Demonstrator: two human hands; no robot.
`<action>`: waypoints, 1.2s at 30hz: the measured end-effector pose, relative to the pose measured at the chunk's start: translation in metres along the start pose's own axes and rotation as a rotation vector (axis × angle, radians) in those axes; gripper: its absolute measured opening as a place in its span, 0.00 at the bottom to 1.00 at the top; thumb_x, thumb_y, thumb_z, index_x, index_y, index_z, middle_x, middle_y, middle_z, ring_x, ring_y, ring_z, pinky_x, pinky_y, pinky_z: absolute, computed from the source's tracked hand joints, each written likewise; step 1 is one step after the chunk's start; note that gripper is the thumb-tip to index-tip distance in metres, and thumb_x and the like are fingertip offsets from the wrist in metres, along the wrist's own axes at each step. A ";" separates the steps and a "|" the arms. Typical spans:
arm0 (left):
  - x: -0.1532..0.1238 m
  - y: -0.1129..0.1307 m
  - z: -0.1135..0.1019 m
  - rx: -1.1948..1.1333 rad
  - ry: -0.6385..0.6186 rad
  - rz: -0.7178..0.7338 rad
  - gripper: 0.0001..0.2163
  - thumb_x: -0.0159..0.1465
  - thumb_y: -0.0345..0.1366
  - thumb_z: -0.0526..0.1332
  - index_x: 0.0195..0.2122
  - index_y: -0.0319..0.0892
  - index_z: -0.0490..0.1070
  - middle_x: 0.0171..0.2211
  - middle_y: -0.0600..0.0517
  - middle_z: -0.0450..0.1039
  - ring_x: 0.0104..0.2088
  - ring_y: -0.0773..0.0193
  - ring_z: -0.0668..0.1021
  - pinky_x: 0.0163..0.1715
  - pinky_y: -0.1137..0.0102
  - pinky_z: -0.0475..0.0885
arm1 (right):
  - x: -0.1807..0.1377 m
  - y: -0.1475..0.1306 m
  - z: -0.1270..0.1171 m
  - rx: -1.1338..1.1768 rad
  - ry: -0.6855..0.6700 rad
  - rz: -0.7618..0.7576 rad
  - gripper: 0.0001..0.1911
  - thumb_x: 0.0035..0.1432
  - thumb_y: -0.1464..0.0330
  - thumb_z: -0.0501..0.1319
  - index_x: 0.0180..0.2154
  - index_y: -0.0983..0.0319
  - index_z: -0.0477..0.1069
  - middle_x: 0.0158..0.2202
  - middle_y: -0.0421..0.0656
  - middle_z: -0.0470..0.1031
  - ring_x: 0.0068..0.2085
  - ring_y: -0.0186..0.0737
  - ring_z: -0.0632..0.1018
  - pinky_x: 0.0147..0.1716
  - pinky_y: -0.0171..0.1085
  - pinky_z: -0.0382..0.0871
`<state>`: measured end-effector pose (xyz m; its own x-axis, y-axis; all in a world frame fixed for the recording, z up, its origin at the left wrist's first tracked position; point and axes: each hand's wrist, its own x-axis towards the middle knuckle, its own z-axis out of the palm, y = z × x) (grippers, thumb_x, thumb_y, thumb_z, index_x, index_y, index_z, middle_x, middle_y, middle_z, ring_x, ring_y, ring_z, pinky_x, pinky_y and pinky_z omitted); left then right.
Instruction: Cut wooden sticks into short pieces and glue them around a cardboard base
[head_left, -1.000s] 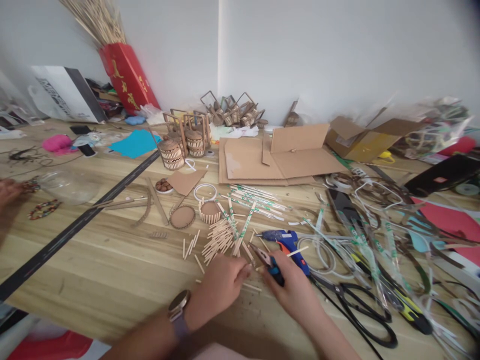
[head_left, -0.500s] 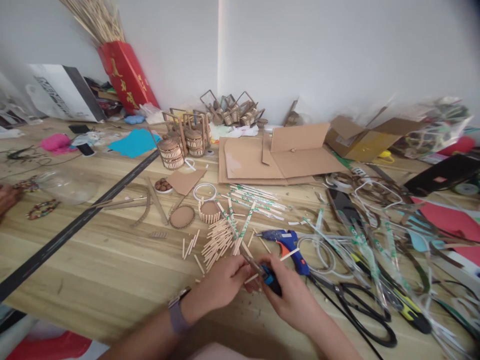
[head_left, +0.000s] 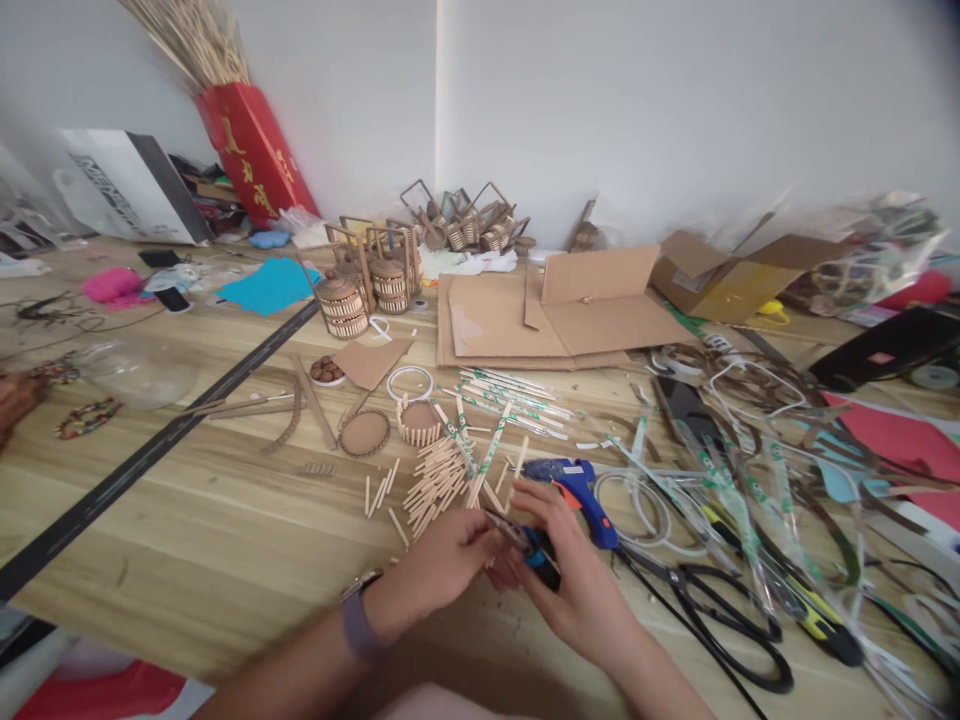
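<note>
Right hand (head_left: 571, 572) wrapped round blue-handled pliers (head_left: 538, 552), left hand (head_left: 441, 562) curled at their nose (can't tell if it's gripping anything); keep skin clear, squeeze square.

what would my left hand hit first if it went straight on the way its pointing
Most likely the pliers held in the right hand, just ahead of the left hand; depth between them is hard to judge.

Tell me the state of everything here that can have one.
Pliers: held in right hand, jaw opening unclear
Left hand: curled beside pliers, contents hidden
Glue gun: on its side
Cardboard box: flaps open
Scissors: lying flat
Red bag: open, holding stalks
Round stick-walled basket: lidless
</note>
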<state>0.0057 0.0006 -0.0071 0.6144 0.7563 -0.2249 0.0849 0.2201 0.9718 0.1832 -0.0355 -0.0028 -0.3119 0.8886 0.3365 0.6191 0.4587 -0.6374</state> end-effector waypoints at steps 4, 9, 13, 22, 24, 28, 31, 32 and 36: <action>0.005 -0.003 -0.001 -0.206 0.126 -0.005 0.22 0.57 0.57 0.62 0.30 0.39 0.71 0.26 0.52 0.72 0.28 0.63 0.72 0.32 0.69 0.66 | -0.001 0.002 0.009 -0.039 0.092 0.022 0.22 0.59 0.71 0.60 0.54 0.56 0.60 0.54 0.51 0.66 0.58 0.49 0.70 0.53 0.48 0.70; 0.003 0.003 0.005 -0.215 0.138 0.027 0.21 0.57 0.55 0.63 0.31 0.38 0.74 0.29 0.51 0.73 0.32 0.63 0.70 0.36 0.68 0.65 | -0.004 0.000 0.018 -0.031 0.067 0.073 0.23 0.56 0.73 0.62 0.53 0.56 0.60 0.50 0.49 0.65 0.53 0.48 0.72 0.51 0.45 0.72; 0.003 0.005 0.008 -0.206 0.093 0.064 0.21 0.59 0.55 0.62 0.35 0.39 0.76 0.33 0.50 0.75 0.35 0.60 0.72 0.41 0.66 0.66 | -0.005 0.001 0.019 -0.025 0.060 0.099 0.22 0.57 0.73 0.62 0.52 0.56 0.61 0.50 0.49 0.64 0.52 0.47 0.72 0.50 0.45 0.72; 0.001 0.002 0.002 -0.154 0.073 0.041 0.23 0.58 0.57 0.61 0.33 0.39 0.70 0.28 0.50 0.73 0.31 0.61 0.74 0.34 0.68 0.67 | -0.001 -0.010 -0.003 0.124 -0.062 0.334 0.13 0.58 0.65 0.59 0.45 0.59 0.69 0.41 0.46 0.74 0.42 0.46 0.76 0.44 0.42 0.71; 0.000 0.003 0.000 -0.156 0.044 0.016 0.22 0.59 0.57 0.60 0.33 0.40 0.67 0.25 0.51 0.74 0.29 0.60 0.76 0.34 0.67 0.68 | -0.003 -0.011 -0.016 0.167 -0.157 0.446 0.12 0.58 0.62 0.56 0.42 0.60 0.71 0.38 0.44 0.75 0.39 0.45 0.76 0.42 0.41 0.70; -0.004 0.006 -0.002 -0.123 0.029 -0.017 0.18 0.61 0.54 0.58 0.34 0.41 0.65 0.27 0.49 0.77 0.30 0.60 0.79 0.35 0.67 0.67 | -0.008 -0.006 -0.041 0.217 -0.363 0.643 0.17 0.55 0.57 0.56 0.41 0.61 0.72 0.37 0.44 0.76 0.41 0.47 0.75 0.42 0.41 0.67; -0.005 0.008 -0.003 -0.061 -0.011 -0.027 0.18 0.62 0.53 0.57 0.34 0.40 0.66 0.28 0.48 0.78 0.29 0.61 0.79 0.34 0.69 0.66 | -0.010 -0.005 -0.053 0.315 -0.462 0.699 0.17 0.53 0.57 0.57 0.39 0.61 0.72 0.37 0.43 0.75 0.41 0.46 0.73 0.41 0.39 0.66; -0.006 0.008 -0.003 -0.050 -0.029 -0.025 0.18 0.63 0.53 0.57 0.34 0.40 0.66 0.27 0.48 0.78 0.29 0.62 0.79 0.33 0.69 0.66 | -0.010 -0.005 -0.055 0.344 -0.482 0.713 0.16 0.53 0.57 0.57 0.38 0.61 0.72 0.37 0.42 0.74 0.41 0.45 0.72 0.40 0.38 0.65; -0.005 0.007 -0.002 -0.057 -0.103 -0.038 0.20 0.61 0.55 0.57 0.35 0.40 0.67 0.25 0.50 0.76 0.27 0.62 0.78 0.32 0.69 0.67 | -0.006 -0.010 -0.055 0.404 -0.543 0.756 0.12 0.50 0.60 0.58 0.34 0.60 0.71 0.33 0.40 0.70 0.37 0.41 0.69 0.36 0.36 0.62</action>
<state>0.0017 -0.0008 0.0013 0.6888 0.6802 -0.2506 0.0670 0.2844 0.9564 0.2183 -0.0462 0.0401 -0.2869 0.7850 -0.5490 0.5314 -0.3464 -0.7731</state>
